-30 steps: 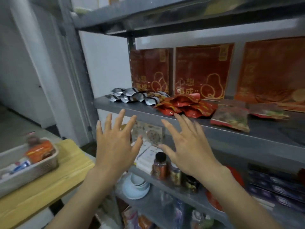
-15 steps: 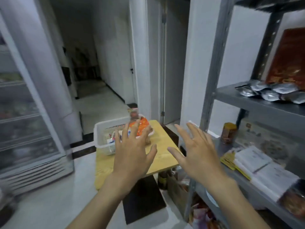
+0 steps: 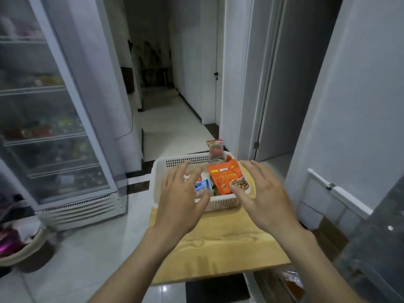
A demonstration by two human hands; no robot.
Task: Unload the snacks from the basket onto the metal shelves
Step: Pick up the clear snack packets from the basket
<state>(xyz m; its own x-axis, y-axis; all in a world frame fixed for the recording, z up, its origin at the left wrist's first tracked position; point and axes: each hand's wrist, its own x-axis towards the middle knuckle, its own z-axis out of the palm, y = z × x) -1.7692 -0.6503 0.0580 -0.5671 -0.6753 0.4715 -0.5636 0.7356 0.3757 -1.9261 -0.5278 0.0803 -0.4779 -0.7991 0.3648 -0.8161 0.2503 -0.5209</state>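
Basket: a white perforated basket (image 3: 157, 182) sits at the far edge of the wooden table (image 3: 218, 243), snacks inside it.
Hands: the left hand (image 3: 179, 200) and right hand (image 3: 266, 197) hover over its near wall, fingers spread, both empty.
Orange snack packet (image 3: 223, 178): it stands upright in the basket's right half, between the hands and just ahead of the right thumb; contact cannot be told.
Blue-and-white packet (image 3: 202, 185): lower down, by the left fingertips.
Nearer hand: likely the right, for the orange snack packet.

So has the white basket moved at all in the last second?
No. The white basket sits at the same far left corner of the wooden table as before; only the camera view has turned.
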